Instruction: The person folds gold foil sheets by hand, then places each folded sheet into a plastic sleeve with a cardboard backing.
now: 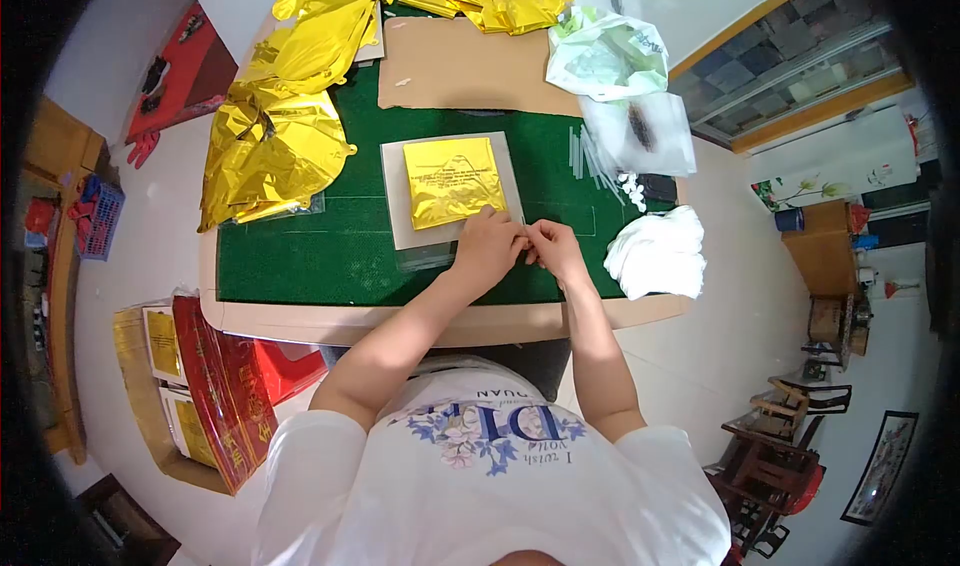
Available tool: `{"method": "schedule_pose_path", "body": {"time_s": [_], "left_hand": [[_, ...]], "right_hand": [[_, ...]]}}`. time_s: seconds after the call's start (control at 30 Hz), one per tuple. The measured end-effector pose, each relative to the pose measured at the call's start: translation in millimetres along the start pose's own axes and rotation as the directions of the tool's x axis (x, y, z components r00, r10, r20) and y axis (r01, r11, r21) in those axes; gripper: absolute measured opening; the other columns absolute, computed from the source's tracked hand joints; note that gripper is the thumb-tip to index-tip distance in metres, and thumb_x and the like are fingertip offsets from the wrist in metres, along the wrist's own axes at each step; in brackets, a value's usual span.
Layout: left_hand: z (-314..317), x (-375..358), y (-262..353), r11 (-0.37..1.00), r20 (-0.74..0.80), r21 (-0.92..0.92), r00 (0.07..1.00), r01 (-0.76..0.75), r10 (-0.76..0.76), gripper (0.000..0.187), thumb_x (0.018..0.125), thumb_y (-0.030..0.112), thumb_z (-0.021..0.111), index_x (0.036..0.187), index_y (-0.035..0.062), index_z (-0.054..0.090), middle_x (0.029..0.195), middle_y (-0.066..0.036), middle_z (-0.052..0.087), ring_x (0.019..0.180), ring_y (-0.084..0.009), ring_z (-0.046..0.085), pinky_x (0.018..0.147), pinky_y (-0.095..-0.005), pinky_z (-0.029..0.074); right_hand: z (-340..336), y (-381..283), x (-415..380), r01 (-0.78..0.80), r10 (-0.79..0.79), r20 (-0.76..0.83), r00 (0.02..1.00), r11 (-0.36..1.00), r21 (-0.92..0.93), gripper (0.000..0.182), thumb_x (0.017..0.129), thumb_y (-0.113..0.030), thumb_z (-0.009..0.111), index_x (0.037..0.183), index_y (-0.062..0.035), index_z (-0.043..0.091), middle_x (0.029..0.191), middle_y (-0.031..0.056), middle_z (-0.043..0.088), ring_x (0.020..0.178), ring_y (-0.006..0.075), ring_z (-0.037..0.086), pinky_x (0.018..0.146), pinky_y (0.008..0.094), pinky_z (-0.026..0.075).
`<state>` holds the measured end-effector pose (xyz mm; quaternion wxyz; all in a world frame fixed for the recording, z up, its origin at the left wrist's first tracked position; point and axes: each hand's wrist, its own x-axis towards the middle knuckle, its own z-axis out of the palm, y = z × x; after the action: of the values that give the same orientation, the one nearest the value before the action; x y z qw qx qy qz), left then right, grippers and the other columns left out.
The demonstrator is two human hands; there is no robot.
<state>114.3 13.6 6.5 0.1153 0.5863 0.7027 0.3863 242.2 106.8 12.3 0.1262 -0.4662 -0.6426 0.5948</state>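
A folded gold foil packet [448, 171] with small dark print lies on a pale square card [397, 201] in the middle of the green tabletop. My left hand [487, 244] rests over the card's lower right corner, its fingers curled and closed. Right beside it, my right hand [554, 247] is closed in a pinch, the fingertips of both hands meeting at the card's edge. What they pinch is too small to make out. Clear plastic [428, 257] shows under the card's lower edge, left of my left hand.
Crumpled gold foil balloons [275, 146] cover the table's left and far edges. A brown cardboard sheet [470, 64] lies behind the card. At right are a plastic bag [607, 54], clear thin sticks [590, 156], a black item [657, 188] and white cloth [656, 252]. An open carton [180, 396] stands on the floor.
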Motion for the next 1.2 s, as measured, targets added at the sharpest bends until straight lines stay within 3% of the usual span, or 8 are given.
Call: {"method": "schedule_pose_path", "body": {"time_s": [0.3,0.63,0.87,0.9,0.97,1.1,1.17,1.2], "left_hand": [[11.7,2.8,-0.8,0.990,-0.019,0.142,0.999,-0.026,0.029,0.012,0.074,0.016,0.071,0.078,0.0077,0.063,0.085,-0.007,0.058,0.090,-0.0271,0.055,0.078,-0.0399,0.044],[11.2,-1.5,-1.6,0.970,-0.015,0.180,0.986,-0.163,0.169,0.011,0.074,0.011,0.067,0.081,0.0061,0.061,0.086,-0.008,0.056,0.090,-0.0274,0.053,0.077,-0.0391,0.043],[-38.4,-27.9,-29.0,1.000,-0.165,0.004,0.986,-0.018,0.018,0.009,0.077,0.009,0.066,0.081,0.0047,0.059,0.077,-0.013,0.056,0.077,-0.0322,0.056,0.069,-0.0419,0.045],[-54.5,-36.1,-34.0,0.989,-0.170,-0.061,0.975,0.137,-0.146,0.010,0.078,0.009,0.066,0.082,0.0036,0.058,0.077,-0.012,0.057,0.074,-0.0289,0.058,0.067,-0.0387,0.046],[-97.9,-50.9,-48.6,0.904,-0.172,-0.187,0.893,0.385,-0.416,0.009,0.084,0.009,0.064,0.084,0.0015,0.059,0.077,-0.011,0.064,0.067,-0.0169,0.060,0.060,-0.0288,0.047],[-199.0,-90.5,-112.6,0.602,-0.277,-0.652,0.594,0.461,-0.755,0.016,0.095,0.018,0.054,0.086,0.0069,0.063,0.079,-0.006,0.069,0.062,-0.0085,0.058,0.057,-0.0218,0.044],[-253.1,-127.8,-162.4,0.644,-0.399,-0.693,0.572,0.323,-0.716,0.023,0.096,0.024,0.053,0.085,0.0059,0.062,0.085,-0.006,0.070,0.068,-0.0092,0.060,0.059,-0.0224,0.044],[-275.1,-140.6,-183.6,0.628,-0.508,-0.737,0.408,0.249,-0.759,0.024,0.096,0.024,0.055,0.082,0.0051,0.061,0.084,-0.006,0.069,0.072,-0.0121,0.063,0.062,-0.0249,0.047]], "right_hand": [[-3.1,7.7,5.1,0.014,-0.014,0.003,1.000,0.993,-0.118,0.020,0.089,-0.015,0.059,0.080,0.0006,0.068,0.068,0.0013,0.062,0.066,0.0067,0.052,0.059,0.0252,0.041],[-1.0,23.8,12.6,0.116,-0.129,-0.067,0.989,0.980,-0.165,0.020,0.089,-0.015,0.061,0.076,-0.0015,0.066,0.058,-0.0009,0.054,0.051,0.0057,0.044,0.047,0.0235,0.033],[-0.2,18.6,8.4,0.065,-0.069,-0.096,0.993,0.997,-0.039,0.021,0.088,-0.015,0.061,0.073,-0.0005,0.065,0.054,-0.0027,0.048,0.049,0.0050,0.041,0.044,0.0254,0.030],[-0.1,17.5,7.1,0.062,-0.065,-0.096,0.993,0.998,-0.033,0.021,0.088,-0.015,0.061,0.073,-0.0005,0.065,0.054,-0.0027,0.048,0.049,0.0050,0.041,0.044,0.0254,0.030],[0.6,14.0,5.7,0.043,-0.045,-0.090,0.995,0.999,-0.026,0.023,0.092,-0.018,0.060,0.074,-0.0026,0.063,0.056,-0.0038,0.046,0.045,0.0041,0.038,0.041,0.0215,0.027],[2.1,9.3,2.8,0.056,-0.059,-0.097,0.994,0.998,-0.035,0.022,0.091,-0.016,0.061,0.073,-0.0028,0.063,0.053,-0.0039,0.044,0.044,0.0048,0.038,0.040,0.0223,0.027],[0.6,14.6,6.0,0.061,-0.063,-0.091,0.994,0.998,-0.033,0.022,0.091,-0.016,0.060,0.072,-0.0037,0.063,0.053,-0.0041,0.044,0.043,0.0048,0.039,0.040,0.0223,0.027],[0.8,11.8,5.2,0.050,-0.053,-0.089,0.995,0.998,-0.033,0.024,0.091,-0.017,0.059,0.072,-0.0034,0.062,0.053,-0.0035,0.045,0.044,0.0052,0.040,0.041,0.0233,0.029]]}}
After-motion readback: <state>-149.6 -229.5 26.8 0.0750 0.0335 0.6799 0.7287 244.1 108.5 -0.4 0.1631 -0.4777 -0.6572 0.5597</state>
